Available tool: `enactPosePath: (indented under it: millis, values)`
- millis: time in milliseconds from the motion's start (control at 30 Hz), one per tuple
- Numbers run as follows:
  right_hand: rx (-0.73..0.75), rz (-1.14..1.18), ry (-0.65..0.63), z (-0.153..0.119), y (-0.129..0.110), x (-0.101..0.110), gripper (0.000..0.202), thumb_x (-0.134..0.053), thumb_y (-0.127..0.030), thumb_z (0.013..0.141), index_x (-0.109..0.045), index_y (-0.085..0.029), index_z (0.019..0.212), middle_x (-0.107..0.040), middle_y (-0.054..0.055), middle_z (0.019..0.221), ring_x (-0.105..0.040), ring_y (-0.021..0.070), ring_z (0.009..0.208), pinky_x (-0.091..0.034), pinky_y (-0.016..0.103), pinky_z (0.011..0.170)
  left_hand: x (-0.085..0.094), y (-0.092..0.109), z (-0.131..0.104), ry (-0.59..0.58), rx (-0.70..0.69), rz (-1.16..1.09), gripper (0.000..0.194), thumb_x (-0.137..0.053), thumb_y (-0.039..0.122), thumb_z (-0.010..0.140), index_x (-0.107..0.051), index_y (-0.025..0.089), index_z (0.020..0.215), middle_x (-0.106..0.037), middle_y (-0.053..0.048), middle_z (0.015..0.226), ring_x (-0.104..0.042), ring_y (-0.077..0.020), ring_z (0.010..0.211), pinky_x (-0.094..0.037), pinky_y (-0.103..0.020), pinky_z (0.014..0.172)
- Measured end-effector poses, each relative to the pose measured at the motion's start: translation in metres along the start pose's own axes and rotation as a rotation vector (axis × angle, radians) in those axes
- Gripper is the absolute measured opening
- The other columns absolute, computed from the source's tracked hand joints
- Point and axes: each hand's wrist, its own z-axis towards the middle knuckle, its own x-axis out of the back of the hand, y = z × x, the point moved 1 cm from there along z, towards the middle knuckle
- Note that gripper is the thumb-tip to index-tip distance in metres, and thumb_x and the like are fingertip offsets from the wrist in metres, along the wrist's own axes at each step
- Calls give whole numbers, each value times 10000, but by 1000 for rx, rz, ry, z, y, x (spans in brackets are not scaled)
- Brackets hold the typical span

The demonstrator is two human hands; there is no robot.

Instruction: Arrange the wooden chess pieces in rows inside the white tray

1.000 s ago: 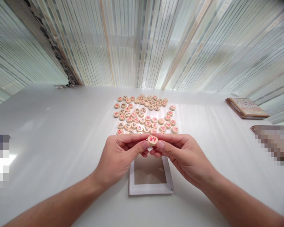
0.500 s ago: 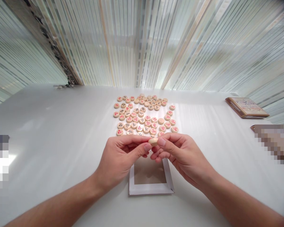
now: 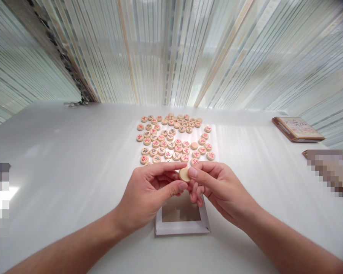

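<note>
In the middle of the head view, my right hand [image 3: 214, 182] pinches a round wooden Chinese chess piece [image 3: 184, 175] between thumb and fingers. The piece is tilted with a plain pale face towards me. My left hand [image 3: 154, 194] is around its left side, index finger above and thumb below, spread apart. Whether those left fingertips touch the piece is hard to tell. Beneath both hands lies a shallow white box [image 3: 182, 228] with a brown inside, its far part hidden. Beyond them, several chess pieces [image 3: 163, 144] with red or black characters lie in loose rows, a few blank side up.
A flat printed box [image 3: 299, 129] lies at the right on the white table [image 3: 74, 171]. Nearer, a second brownish object [image 3: 328, 167] is mostly blurred out. Striped curtains [image 3: 171, 53] hang along the table's far edge.
The chess piece has turned so its flat face shows more. My left thumb and index finger have spread from it, while my right hand keeps its pinch.
</note>
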Motion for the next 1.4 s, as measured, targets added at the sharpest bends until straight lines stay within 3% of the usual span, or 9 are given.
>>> enactPosePath:
  millis: [133, 300, 400, 500, 667, 900, 1167, 1400]
  values:
    - [-14, 23, -13, -2, 2, 0, 333, -1002, -338, 733, -746, -170, 864, -694, -23, 622, -615, 97, 503, -529, 184, 479, 0, -1, -1, -37, -17, 39, 256, -828, 122, 899, -848, 186, 1147, -834, -33, 835, -811, -154, 777, -673, -192, 717]
    - [-39, -19, 19, -3, 2, -1, 378, -1041, -280, 643, -734, -167, 833, -720, -9, 677, -570, 83, 492, -480, 173, 439, 0, -3, -2, -76, -112, 202, 261, -796, 148, 929, -832, 175, 1186, -854, -79, 965, -819, -185, 819, -688, -261, 781]
    - [-23, -47, 36, -3, 2, -1, 353, -1027, -311, 665, -717, -164, 749, -663, -28, 591, -532, 75, 460, -437, 166, 415, -1, -1, -3, -112, -193, 304, 234, -760, 128, 952, -836, 178, 1168, -860, -93, 1020, -824, -199, 878, -679, -272, 822]
    - [-13, -32, 25, -2, 1, -1, 335, -988, -355, 729, -713, -164, 720, -654, -22, 569, -540, 79, 448, -445, 175, 424, -1, 0, -3, -165, -156, 284, 257, -740, 132, 971, -826, 182, 1207, -862, -94, 1015, -828, -215, 872, -682, -300, 827]
    - [-43, 59, -24, -3, -4, -4, 353, -926, -433, 803, -720, -159, 717, -699, 9, 625, -623, 103, 480, -501, 190, 451, 1, -1, -2, -72, -112, 233, 273, -818, 156, 907, -830, 176, 1179, -851, -70, 951, -812, -202, 832, -677, -277, 789]
    - [-27, 53, -44, -3, -3, -4, 270, -968, -294, 755, -732, -169, 797, -703, -11, 631, -592, 90, 497, -485, 178, 470, 0, -2, -3, -64, -108, 198, 240, -807, 153, 920, -820, 169, 1159, -836, -58, 907, -812, -192, 810, -673, -268, 769]
    - [4, -9, -57, -5, 0, -2, 290, -924, -379, 829, -722, -174, 799, -662, -18, 602, -583, 107, 522, -489, 214, 508, -1, 0, -3, -105, -108, 164, 249, -804, 159, 932, -799, 139, 1181, -856, -99, 972, -846, -245, 822, -696, -339, 802]
    - [45, -4, -53, -4, 2, 0, 232, -938, -319, 815, -754, -183, 850, -715, -2, 646, -638, 128, 559, -527, 233, 541, 0, -2, -5, -81, -99, 114, 253, -794, 160, 947, -795, 159, 1200, -847, -75, 976, -843, -228, 831, -702, -344, 836]
